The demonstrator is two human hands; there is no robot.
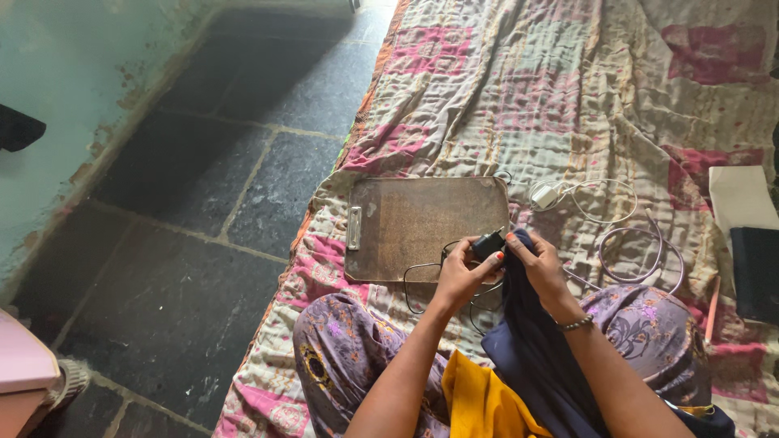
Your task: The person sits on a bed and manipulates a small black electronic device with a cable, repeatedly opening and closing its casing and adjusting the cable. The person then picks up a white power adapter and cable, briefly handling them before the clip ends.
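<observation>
1. The floor [187, 243] of dark stone slabs runs along the left, beside a pale green wall [57, 105]; nothing there bears on the work, so attention belongs on the quilt [568, 89] spread to its right.
2. A brown clipboard [414, 227] lies flat on the quilt, its metal clip at the left end. It sits just ahead of the hands and would give a firm, flat rest if the work needs steadying.
3. The left hand [462, 276] pinches the near side of a small black adapter [488, 243], fingers curled shut around it, above the clipboard's near right corner. A thin dark cord [418, 280] loops from there across the clipboard edge and down to the lap.
4. The right hand [537, 264] meets the adapter from the other side, fingertips closed on it, with a dark blue cloth [527, 341] draped under that wrist. It looks as though the cloth is pressed to the adapter, though the contact is too small to be sure.
5. Judging from this, a good hold keeps the left hand still while the right does the fine work, with the cord slack and not tugged.
6. Further right, a white charger [545, 195] and its pale cable [633, 243] lie apart on the quilt.
</observation>
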